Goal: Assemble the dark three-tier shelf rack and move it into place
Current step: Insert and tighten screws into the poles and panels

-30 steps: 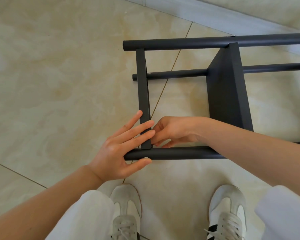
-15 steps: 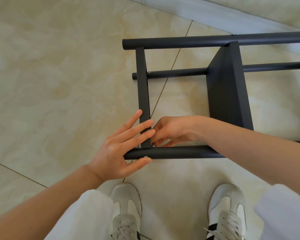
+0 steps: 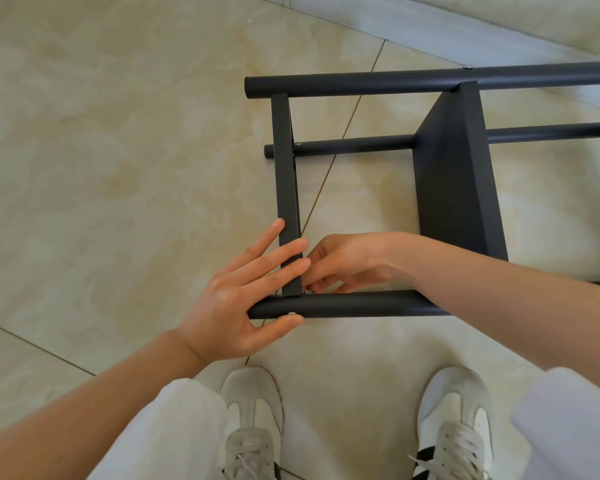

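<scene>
While the dark shelf rack (image 3: 451, 202) lies on its side on the beige tiled floor (image 3: 118, 150), right of centre and just beyond the person's feet, both hands work at its near left corner. That corner is where the flat end crossbar (image 3: 284, 168) meets the near tube (image 3: 361, 304), which runs left to right. The left hand (image 3: 236, 299) lies open against this joint: its fingers (image 3: 278, 258) are straight and a little apart, laid across the near end of the crossbar, and the thumb (image 3: 281, 322) touches the near side of the tube just beside a small silver screw head (image 3: 292, 313). The right hand (image 3: 347, 265) reaches in from the right, inside the frame, with its forearm crossing over the near tube. Its fingers are curled close together at the inner corner of the joint, almost touching the left fingertips; whether they pinch anything cannot be told. Farther right a shelf panel (image 3: 465, 143) stands on edge between the near tube and the far tube (image 3: 395, 81), and a thinner tube (image 3: 354, 147) runs lower down, between them. Two white lace-up shoes (image 3: 253, 410) and white trouser legs (image 3: 174, 431) show at the near edge. A pale skirting (image 3: 430, 29) runs along the far side.
</scene>
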Motion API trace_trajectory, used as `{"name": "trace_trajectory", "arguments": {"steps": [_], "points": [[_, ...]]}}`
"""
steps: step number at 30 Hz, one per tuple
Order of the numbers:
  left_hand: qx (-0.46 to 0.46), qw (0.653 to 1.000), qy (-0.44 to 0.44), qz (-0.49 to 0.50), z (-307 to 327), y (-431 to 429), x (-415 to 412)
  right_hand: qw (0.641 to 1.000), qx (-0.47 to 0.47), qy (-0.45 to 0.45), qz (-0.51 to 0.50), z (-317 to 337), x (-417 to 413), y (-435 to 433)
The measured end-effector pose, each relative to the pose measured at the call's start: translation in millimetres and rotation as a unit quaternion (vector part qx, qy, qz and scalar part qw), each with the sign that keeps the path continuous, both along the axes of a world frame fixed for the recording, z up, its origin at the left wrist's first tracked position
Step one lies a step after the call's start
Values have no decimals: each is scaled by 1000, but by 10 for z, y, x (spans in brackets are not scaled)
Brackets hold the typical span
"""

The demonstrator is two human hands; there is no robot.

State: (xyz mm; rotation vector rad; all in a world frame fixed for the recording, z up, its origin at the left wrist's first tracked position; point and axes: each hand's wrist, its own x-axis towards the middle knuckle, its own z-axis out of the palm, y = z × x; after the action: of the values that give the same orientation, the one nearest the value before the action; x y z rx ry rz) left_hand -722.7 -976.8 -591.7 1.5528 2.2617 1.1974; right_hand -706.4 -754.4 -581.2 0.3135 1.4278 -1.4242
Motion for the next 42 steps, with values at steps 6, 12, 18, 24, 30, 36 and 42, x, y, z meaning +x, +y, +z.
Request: {"name": "trace_trajectory", "arguments": {"steps": [6,12,18,24,30,36,42], "points": [[-3,1000,1,3,13,2,5,999,-27,-4,-17,-26,-1,-14],[-4,1000,-2,5,18,3,14,1000,-8,-7,8,-39,3,-15],[-1,1000,0,7,17,4,18,1000,-13,-12,-5,-21,-11,-24],[0,1000,2,9,28,11,23,1000,-8,-13,13,-17,-5,-14],[4,1000,6,10,19,0,20,999,-38,-29,0,27,-9,4],[8,1000,6,10,12,7,22,999,-1,-31,14,30,1,-7],[7,1000,11,8,9,-2,17,998,-34,-42,11,56,-16,28]]}}
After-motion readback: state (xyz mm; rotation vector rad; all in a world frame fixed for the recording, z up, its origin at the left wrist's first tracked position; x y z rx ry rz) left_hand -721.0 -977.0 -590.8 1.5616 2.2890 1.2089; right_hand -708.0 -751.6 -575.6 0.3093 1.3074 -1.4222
